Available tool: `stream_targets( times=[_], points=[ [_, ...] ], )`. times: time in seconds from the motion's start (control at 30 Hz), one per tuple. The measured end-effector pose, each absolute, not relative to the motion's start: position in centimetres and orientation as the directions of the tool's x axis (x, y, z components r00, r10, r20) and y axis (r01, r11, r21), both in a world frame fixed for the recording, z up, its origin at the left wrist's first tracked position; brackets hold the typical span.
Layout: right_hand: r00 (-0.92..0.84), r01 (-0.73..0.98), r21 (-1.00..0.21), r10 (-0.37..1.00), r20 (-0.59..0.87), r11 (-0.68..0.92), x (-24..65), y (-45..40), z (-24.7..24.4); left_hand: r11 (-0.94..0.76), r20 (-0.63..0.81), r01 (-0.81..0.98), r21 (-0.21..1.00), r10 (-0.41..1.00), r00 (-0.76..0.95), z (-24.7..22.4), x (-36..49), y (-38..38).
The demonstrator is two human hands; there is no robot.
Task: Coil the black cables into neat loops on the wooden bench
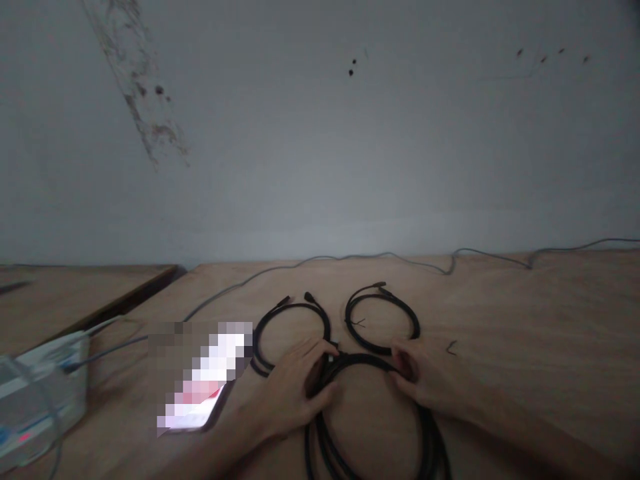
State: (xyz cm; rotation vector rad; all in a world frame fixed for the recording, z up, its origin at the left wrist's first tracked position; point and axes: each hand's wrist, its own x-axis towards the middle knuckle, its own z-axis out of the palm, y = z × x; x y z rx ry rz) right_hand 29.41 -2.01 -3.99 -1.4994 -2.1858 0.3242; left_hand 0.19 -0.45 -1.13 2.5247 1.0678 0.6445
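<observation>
My left hand (pixel 295 390) is curled over the top of a black cable coil (pixel 367 358), right by a small connector (pixel 333 358), and the right hand (pixel 425 377) pinches the same loop with its fingertips. The coil lies flat on a plywood table (pixel 500 313). It looks light but springy, so I'd grab the loops, not the plug. A left coil (pixel 293 305) and right coil (pixel 417 323) sit just ahead, and a blurred phone (pixel 200 380) lies just beside the left hand.

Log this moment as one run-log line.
left hand: on large black cable coil | right hand: on same coil | beyond: left small coil, right small coil | surface: wooden board
</observation>
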Motion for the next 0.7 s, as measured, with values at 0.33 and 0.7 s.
stream_targets(
  times=[0.33, 0.7],
  points=[
    [-0.253, 0.803, -0.484, 0.934, 0.253, 0.348, 29.3, -0.9, -5.0, -0.673, 0.277, 0.607, 0.423, 0.733, 0.621, -1.5, 0.1, -0.6],
    [-0.321, 0.846, -0.353, 0.911, 0.259, 0.399, 29.7, -1.3, -4.8, -0.668, 0.302, 0.602, 0.439, 0.74, 0.601, -1.2, 0.3, -0.7]
  ],
)
